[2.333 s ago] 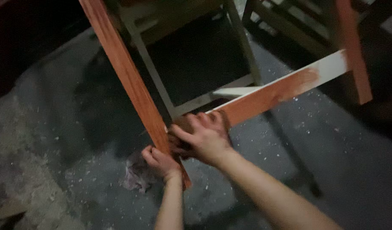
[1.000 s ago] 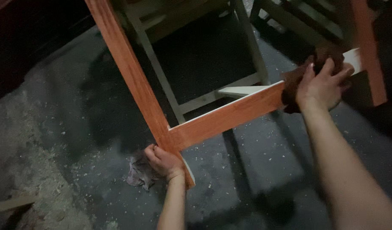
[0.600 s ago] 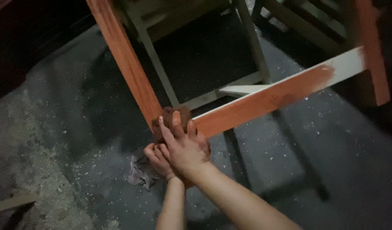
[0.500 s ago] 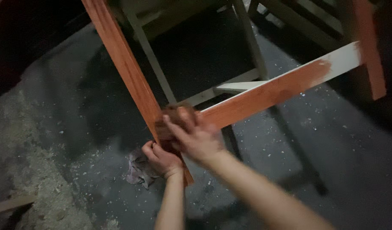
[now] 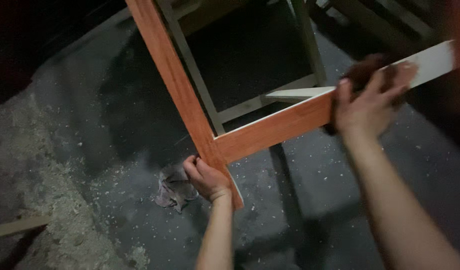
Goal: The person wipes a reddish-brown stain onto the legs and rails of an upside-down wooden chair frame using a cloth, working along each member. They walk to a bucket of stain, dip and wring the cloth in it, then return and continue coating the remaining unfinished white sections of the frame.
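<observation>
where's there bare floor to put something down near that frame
Bare floor lies right of the right hand, below the stained rail. Another patch lies left of the upright post. It is crowded by the left hand, with a crumpled rag beside it, and sawdust covers the far left.

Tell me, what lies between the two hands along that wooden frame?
In the head view, between the left hand gripping the leg and the right hand with its dark rag runs the orange-stained crossbar, bare of anything else.
</observation>
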Motion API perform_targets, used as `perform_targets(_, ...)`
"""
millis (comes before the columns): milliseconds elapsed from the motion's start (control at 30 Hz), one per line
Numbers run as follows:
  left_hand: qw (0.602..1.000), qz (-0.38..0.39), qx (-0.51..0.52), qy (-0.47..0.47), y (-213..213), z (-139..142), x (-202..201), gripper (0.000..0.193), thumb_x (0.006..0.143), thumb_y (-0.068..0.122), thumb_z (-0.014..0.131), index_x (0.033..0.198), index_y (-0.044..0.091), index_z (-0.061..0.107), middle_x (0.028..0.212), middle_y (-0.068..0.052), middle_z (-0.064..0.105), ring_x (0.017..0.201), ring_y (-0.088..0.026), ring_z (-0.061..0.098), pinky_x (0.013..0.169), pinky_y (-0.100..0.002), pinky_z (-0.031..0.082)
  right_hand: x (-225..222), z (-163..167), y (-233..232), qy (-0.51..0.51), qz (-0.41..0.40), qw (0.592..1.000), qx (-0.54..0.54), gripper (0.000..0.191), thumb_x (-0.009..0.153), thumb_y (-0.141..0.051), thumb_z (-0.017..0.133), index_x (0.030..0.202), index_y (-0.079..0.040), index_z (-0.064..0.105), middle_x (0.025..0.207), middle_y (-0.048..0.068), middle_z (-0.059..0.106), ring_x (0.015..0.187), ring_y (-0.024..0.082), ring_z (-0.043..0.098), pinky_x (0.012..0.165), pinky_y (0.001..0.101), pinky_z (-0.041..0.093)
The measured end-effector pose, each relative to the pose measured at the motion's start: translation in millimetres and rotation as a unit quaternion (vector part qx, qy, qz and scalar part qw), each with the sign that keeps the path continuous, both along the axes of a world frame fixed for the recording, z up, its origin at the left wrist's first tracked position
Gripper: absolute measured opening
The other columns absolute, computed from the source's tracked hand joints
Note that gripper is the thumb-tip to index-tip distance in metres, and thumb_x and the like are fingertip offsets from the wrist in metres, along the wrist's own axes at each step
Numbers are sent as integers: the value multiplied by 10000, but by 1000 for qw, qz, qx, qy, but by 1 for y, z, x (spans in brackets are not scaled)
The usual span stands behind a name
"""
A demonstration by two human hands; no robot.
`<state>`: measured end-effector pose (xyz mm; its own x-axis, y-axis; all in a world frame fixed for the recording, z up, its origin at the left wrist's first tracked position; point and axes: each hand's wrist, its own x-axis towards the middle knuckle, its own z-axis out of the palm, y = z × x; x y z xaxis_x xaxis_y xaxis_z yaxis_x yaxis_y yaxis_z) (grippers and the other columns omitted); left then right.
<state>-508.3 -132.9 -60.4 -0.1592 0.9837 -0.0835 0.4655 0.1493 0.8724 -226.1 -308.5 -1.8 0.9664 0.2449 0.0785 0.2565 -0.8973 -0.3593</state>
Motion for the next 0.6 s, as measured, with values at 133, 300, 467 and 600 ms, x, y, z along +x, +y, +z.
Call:
perform_targets(133,998,14,-31,-48,-6,10,3,375,967,319,454,1180,54,614,1199,-135,657,1139,-316,602,989,-421,435,-96,23,49,-6,72,997,-5,765,1033,-599,488,1620,-158,272,1533,351,274,1228,501,519,893,570,535)
perform_targets(300,976,-24,-48,-212,-10,11,-5,314,958,319,495,1158,88,568,1123,-91,631,1055,-271,611,950,-406,469,-217,38,146,4,225,974,-23,775,766,-459,756,1448,-344,408,1397,156,404,1227,416,438,857,559,541)
perform_targets(467,918,63,-131,-369,1,-22,-10,259,881,264,514,1039,73,588,978,-51,593,946,-243,580,896,-424,484,-230,35,157,-15,263,965,-1,784,844,-404,769,1526,-390,383,1419,148,362,1262,472,444,796,552,571)
perform_targets(600,875,107,-190,-432,21,-41,-21,258,908,296,549,997,55,524,940,-27,517,942,-226,507,923,-426,425,-237,21,121,-128,301,944,41,791,755,-349,797,1474,-418,474,1393,146,403,1193,458,503,800,519,593)
